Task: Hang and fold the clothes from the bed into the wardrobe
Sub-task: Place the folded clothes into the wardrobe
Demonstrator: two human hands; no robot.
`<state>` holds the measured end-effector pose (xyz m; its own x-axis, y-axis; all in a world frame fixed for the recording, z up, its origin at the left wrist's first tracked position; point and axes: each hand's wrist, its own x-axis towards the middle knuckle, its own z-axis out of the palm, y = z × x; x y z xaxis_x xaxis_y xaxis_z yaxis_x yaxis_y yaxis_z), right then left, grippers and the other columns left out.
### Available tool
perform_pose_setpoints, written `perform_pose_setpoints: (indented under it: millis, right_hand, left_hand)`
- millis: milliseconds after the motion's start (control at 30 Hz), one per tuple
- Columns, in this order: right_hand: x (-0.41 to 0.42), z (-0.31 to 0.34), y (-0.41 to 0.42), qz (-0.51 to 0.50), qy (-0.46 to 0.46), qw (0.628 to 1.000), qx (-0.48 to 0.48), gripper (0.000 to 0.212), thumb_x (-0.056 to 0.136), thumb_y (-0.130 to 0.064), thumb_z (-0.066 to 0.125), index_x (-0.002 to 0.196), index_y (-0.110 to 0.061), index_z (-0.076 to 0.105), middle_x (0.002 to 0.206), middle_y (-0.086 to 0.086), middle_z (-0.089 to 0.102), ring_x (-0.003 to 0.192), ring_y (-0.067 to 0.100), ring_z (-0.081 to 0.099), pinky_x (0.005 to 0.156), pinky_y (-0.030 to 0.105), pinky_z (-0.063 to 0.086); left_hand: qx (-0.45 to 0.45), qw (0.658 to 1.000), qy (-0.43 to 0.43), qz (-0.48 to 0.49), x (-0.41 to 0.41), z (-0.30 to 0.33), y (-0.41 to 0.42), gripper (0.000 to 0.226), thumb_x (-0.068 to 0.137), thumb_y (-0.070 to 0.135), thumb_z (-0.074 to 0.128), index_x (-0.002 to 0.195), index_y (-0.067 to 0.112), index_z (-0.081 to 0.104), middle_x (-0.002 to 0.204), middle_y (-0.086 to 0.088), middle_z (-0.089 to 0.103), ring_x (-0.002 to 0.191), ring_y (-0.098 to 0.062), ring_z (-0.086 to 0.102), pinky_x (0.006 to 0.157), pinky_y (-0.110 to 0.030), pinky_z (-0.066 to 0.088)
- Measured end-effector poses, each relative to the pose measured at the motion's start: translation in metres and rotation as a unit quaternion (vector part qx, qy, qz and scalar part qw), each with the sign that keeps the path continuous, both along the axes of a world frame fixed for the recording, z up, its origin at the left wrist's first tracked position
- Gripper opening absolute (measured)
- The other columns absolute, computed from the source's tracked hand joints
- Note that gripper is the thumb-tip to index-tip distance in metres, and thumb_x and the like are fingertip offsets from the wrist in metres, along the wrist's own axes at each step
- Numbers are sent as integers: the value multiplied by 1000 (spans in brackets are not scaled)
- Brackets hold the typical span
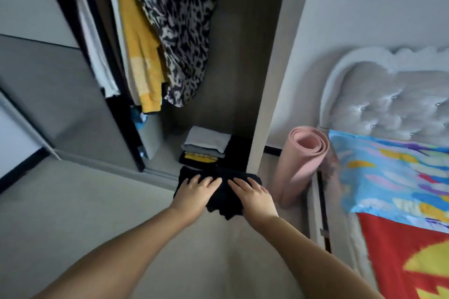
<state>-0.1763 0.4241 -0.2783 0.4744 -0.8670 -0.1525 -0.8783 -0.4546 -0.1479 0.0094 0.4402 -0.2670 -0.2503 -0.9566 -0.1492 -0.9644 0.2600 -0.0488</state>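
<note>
A folded black garment [224, 198] is held in the air just in front of the open wardrobe [243, 56]. My left hand [194, 192] grips its left side and my right hand [252, 195] grips its right side, fingers laid over the top and thumbs hidden beneath. On the wardrobe floor behind it lies a stack of folded clothes [206, 143], grey on top with yellow below, and a dark folded pile [239, 150] sits beside it. Above hang a leopard-print garment [179, 31], a yellow one [141, 48] and a white one [97, 56].
The grey sliding wardrobe door [48, 80] stands to the left. A rolled pink mat [303, 162] leans between the wardrobe's side panel and the bed [401, 250], which has a colourful pillow [393, 177] and a tufted grey headboard [388, 99]. Beige floor lies below my arms.
</note>
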Motion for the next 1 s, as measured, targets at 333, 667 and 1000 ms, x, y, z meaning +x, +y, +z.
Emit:
perform_pose_setpoints:
  millis: [333, 667, 1000]
  right_hand:
    - [135, -24, -78, 2, -1, 999, 35, 74, 94, -24, 57, 154, -30, 14, 159, -7, 19, 146, 27, 18, 116, 38, 23]
    - [139, -70, -227, -19, 14, 998, 60, 76, 90, -28, 63, 153, -30, 20, 157, -5, 25, 145, 28, 23, 114, 39, 26]
    - [129, -146, -409, -53, 58, 989, 127, 83, 89, -33, 60, 154, -31, 9, 161, -7, 12, 148, 26, 10, 117, 37, 20]
  left_hand:
    - [-23, 1000, -1, -8, 142, -30, -76, 91, 18, 6, 92, 106, 16, 72, 88, -4, 72, 74, -32, 70, 54, -40, 58]
    - [-27, 997, 43, -58, 148, -85, -229, 85, 25, 3, 90, 107, 16, 71, 82, -3, 71, 69, -30, 69, 50, -35, 57]
    - [-17, 994, 65, -85, 135, -187, -424, 77, 29, 5, 89, 104, 17, 73, 83, -5, 72, 68, -30, 69, 48, -36, 57]
